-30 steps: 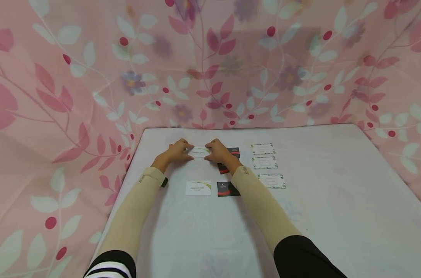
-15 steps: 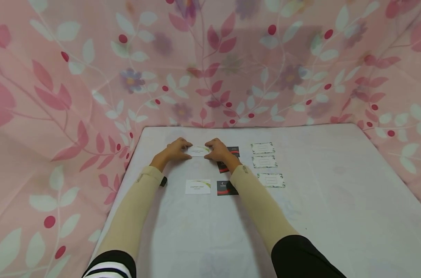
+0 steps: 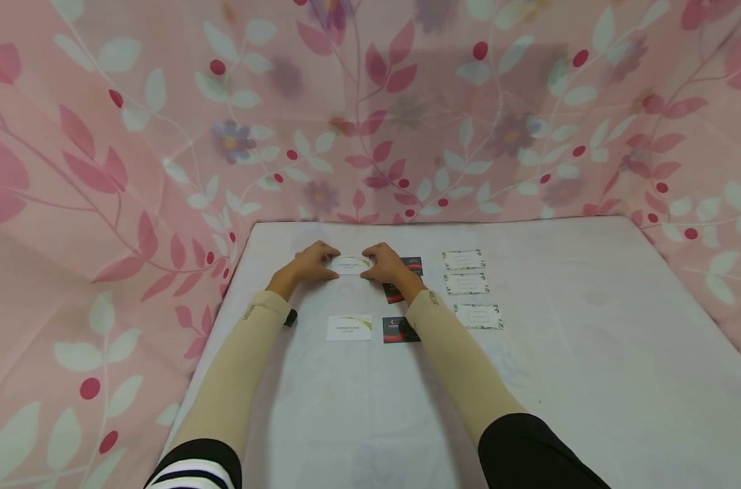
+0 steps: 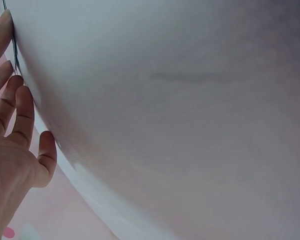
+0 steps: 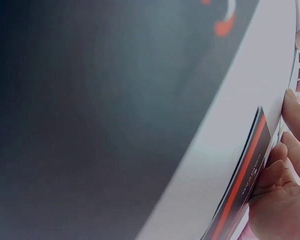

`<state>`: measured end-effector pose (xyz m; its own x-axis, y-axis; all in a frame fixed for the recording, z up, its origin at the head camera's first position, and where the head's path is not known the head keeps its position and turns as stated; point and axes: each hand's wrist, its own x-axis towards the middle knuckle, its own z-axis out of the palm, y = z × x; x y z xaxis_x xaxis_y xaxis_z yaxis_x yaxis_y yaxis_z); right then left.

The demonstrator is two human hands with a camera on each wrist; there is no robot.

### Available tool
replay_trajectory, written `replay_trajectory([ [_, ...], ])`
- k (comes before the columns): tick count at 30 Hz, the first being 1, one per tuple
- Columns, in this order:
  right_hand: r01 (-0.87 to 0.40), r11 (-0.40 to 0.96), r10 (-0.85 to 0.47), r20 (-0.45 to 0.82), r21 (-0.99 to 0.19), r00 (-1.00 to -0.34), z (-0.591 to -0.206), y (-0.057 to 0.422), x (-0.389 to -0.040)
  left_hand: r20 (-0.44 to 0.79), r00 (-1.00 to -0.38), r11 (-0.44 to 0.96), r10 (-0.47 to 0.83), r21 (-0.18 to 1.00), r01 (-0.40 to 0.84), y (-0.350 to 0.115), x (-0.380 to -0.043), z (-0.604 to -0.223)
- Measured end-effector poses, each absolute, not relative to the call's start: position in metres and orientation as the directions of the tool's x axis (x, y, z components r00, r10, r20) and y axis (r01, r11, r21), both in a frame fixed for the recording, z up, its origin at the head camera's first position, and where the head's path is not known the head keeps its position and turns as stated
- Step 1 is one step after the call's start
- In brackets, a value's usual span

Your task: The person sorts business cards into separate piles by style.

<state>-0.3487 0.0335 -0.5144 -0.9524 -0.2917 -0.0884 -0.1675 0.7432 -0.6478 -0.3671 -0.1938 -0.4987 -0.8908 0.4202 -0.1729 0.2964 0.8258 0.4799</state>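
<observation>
A: Here we are at the far side of the tabletop [image 3: 590, 353], left of centre, and the far white card [image 3: 350, 265] sits right between two hands!

B: Left hand [image 3: 311, 263] has its left end, fingers bent to a narrow hold, thumb towards the near corner, another fingertip towards the far one.

A: And the right hand [image 3: 385, 264] mirrors it at the right end, fingers pinching the same card!

B: Flat on the cloth or slightly raised? Cannot tell from here.

A: Straight towards us lies the near white card [image 3: 349, 328], same green curve in its corner, well apart from the fingers.

B: Look right of that: the near dark card [image 3: 391, 330] with its red band, partly covered at the wrist end of the tan right sleeve [image 3: 462, 360].

A: Beyond it, the middle dark card [image 3: 392, 293] and the far dark card [image 3: 414, 263], both partly hidden by the right hand and wrist.

B: Further right, a column of three leafy-bordered cards [image 3: 466, 284], the nearest one set a touch to the right.

A: And pink floral cloth [image 3: 407, 136] hanging all along the far side!
</observation>
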Motion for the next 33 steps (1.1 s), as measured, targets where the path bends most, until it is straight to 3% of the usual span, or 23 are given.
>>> replay_trajectory([
  [33, -0.078, 0.678, -0.25, -0.129, -0.731, -0.96, -0.5145, 0.0351, -0.3492, -0.167, -0.897, 0.809, 0.41, 0.522, 0.272, -0.1964, -0.3715, -0.5036],
])
